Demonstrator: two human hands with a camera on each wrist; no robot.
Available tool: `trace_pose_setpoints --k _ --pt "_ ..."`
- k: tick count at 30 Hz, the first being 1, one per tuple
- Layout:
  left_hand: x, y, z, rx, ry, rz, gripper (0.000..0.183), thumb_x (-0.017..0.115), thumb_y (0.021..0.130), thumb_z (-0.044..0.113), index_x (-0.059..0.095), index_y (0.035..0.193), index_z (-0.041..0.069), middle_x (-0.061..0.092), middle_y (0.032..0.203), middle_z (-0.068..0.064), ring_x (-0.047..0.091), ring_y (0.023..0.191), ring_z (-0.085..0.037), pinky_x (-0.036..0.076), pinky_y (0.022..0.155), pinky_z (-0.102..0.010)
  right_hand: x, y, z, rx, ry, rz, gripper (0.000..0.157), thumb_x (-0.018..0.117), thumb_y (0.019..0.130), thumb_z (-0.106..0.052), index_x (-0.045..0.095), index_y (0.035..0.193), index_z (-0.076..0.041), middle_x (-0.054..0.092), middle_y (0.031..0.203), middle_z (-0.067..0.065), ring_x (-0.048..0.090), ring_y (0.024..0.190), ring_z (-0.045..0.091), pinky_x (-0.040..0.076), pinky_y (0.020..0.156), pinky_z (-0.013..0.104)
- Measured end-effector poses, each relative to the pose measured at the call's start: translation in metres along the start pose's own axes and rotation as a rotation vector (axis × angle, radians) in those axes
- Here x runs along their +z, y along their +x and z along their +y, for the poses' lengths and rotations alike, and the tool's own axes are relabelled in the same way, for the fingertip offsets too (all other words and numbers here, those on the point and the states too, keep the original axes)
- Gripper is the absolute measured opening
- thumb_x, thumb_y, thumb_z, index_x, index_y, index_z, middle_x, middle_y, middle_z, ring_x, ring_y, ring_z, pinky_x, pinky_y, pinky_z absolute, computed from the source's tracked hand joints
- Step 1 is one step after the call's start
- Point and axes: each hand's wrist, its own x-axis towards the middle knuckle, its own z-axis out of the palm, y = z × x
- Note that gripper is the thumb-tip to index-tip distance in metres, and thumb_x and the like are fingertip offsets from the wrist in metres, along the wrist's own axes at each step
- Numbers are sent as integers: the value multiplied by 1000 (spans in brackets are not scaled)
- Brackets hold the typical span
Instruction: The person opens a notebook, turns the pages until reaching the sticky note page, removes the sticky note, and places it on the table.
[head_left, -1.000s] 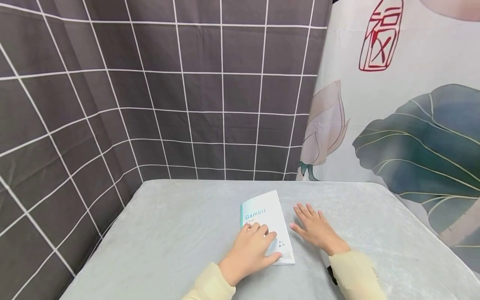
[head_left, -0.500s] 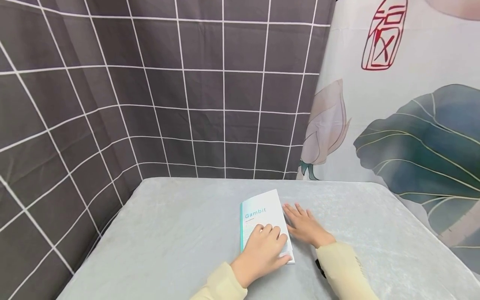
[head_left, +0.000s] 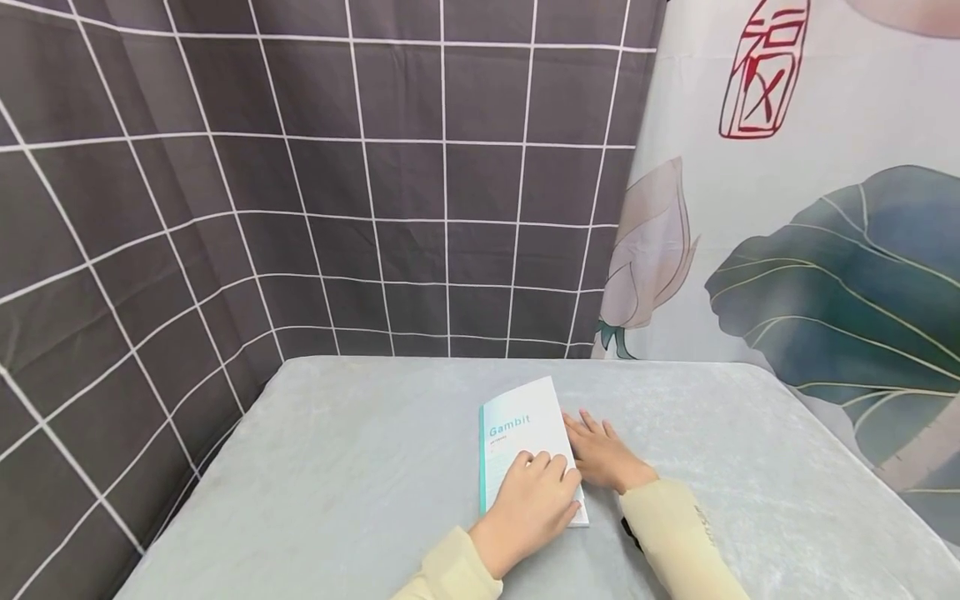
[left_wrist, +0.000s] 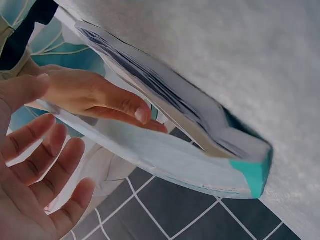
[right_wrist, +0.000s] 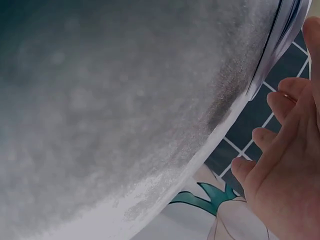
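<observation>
A white booklet [head_left: 525,404] with "Gambit" printed on its cover and a teal spine lies on the table. My left hand [head_left: 534,500] is over the lower right of its cover, fingers loosely bent. In the left wrist view, a gap shows between the bowed cover [left_wrist: 200,175] and the stacked pages [left_wrist: 165,85]. Fingers of my right hand [left_wrist: 100,95] reach into that gap. In the head view, the right hand [head_left: 609,457] lies along the booklet's right edge, fingers extended, its thumb hidden by the cover.
A pale grey cloth covers the table [head_left: 360,467]. Behind it hangs a dark curtain [head_left: 397,183] with a white grid. At right is a light curtain [head_left: 675,333] with lotus prints. A dark strap [head_left: 632,533] shows at the right sleeve.
My right hand has moved left, from apart from the booklet to its right edge. My left hand has shifted right across the cover. The booklet has stayed about where it was.
</observation>
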Motion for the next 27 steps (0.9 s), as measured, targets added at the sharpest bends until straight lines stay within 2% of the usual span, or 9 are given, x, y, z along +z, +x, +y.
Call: trace_pose_setpoints --k 8,14,27 --pt "0 0 -1 11 -12 8 24 71 81 44 67 93 23 61 82 9 57 73 -7 42 70 -26 -1 2 -5 51 5 -93 60 60 91 -29 41 145 -8 38 152 15 22 142 46 15 110 67" --pt "-5 -2 -5 -6 -50 13 19 69 83 38 66 94 23 62 81 9 58 73 -7 43 71 -26 3 4 -6 107 8 -135 59 56 95 -26 36 148 -11 33 154 12 22 143 44 14 111 65" --pt "-12 -5 -15 -54 -90 94 19 70 82 35 66 94 21 60 78 10 56 68 -6 41 68 -24 0 2 -4 51 -19 -124 59 57 95 -28 39 145 -3 33 154 14 26 141 46 19 108 67"
